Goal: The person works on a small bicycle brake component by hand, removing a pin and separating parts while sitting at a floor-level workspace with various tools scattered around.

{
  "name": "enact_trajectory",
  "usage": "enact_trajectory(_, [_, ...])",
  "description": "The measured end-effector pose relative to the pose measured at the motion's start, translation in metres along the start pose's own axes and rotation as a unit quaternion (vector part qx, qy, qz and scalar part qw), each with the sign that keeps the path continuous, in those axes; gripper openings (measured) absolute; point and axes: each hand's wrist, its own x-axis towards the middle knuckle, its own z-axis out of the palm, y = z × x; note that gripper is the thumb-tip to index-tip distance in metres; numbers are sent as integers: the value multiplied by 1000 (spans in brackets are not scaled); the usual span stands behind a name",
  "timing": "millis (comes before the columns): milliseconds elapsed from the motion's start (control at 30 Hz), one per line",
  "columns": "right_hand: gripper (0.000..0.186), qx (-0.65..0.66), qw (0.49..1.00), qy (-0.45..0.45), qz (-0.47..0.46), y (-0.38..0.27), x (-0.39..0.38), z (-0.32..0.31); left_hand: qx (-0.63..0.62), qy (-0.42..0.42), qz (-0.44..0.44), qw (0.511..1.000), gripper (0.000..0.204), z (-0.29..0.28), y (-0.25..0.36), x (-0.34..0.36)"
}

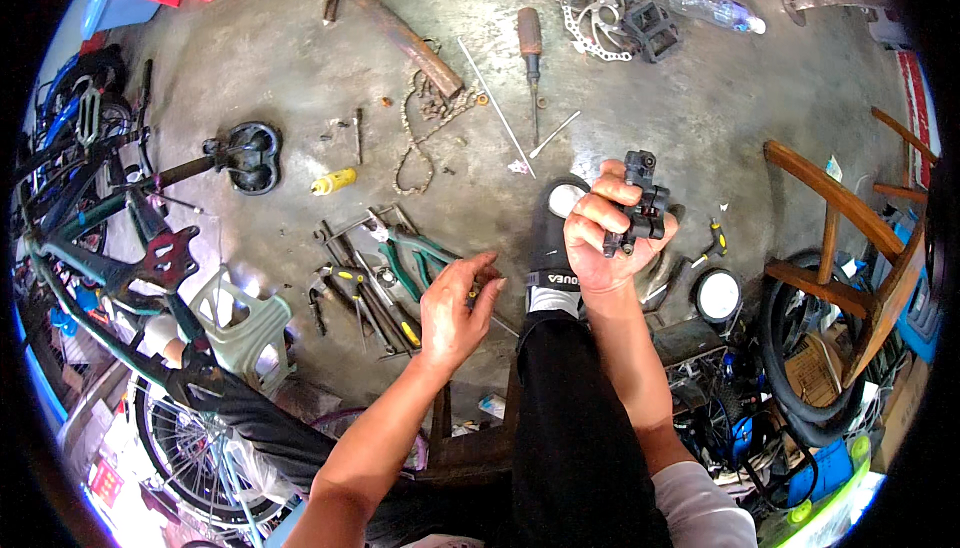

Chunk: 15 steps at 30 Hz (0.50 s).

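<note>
My right hand is wrapped round a black bicycle disc brake caliper, held up above my shoe. Lower and to the left, my left hand is closed, with fingers curled toward the thumb. Something small and dark shows between them, too little of it to name. Beside that hand, on the floor, lie green-handled pliers and several black and yellow hand tools. Past my hands are a screwdriver with a brown handle, a brake disc and a black pedal.
A hammer and a chain lie on the floor, near a yellow bottle and a saddle. A bike frame and a pale green stool stand left. A wooden stool and tyre lie right.
</note>
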Motion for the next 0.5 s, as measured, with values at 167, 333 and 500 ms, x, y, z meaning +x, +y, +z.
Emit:
enact_trajectory(167, [74, 56, 998, 27, -2, 2, -9, -25, 46, 25, -60, 997, 30, -13, -10, -26])
enact_trajectory(333, [62, -104, 992, 24, -61, 3, -11, -51, 72, 40, -101, 991, 30, -17, -28, -44])
enact_trajectory(500, [61, -279, 955, 71, -72, 8, -19, -44, 78, 64, -114, 988, 26, -6, -48, -49])
